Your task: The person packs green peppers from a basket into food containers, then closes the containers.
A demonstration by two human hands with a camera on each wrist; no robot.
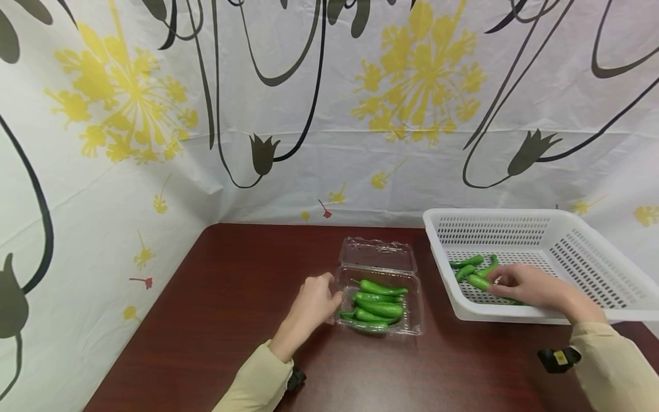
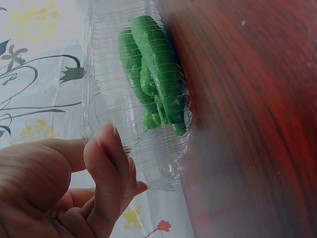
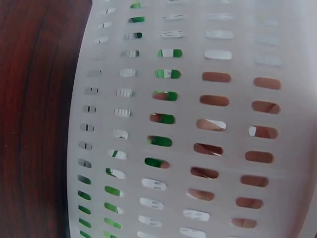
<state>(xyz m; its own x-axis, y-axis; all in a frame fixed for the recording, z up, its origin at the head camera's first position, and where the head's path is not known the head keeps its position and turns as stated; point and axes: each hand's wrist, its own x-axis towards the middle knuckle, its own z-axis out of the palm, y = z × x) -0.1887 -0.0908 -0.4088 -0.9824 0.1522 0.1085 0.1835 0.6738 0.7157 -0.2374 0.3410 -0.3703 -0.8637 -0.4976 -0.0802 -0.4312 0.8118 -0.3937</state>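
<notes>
In the head view, a clear plastic clamshell box (image 1: 418,312) lies with its lid folded back, several green chili peppers (image 1: 378,309) side by side in it. My left hand (image 1: 312,301) is at the box's left edge, its curled fingers holding the rim; the left wrist view shows the fingers (image 2: 110,171) against the clear wall. Over on the right, my right hand (image 1: 532,288) reaches into a white plastic basket (image 1: 444,269) and pinches a green chili pepper (image 1: 479,281). The basket's slotted wall (image 3: 193,84) partly hides that hand in the right wrist view.
More green chili peppers (image 1: 465,272) lie on the basket floor beside the right hand. The dark red-brown table (image 1: 247,274) carries both containers. A patterned white cloth (image 1: 309,114) hangs along the back and left side.
</notes>
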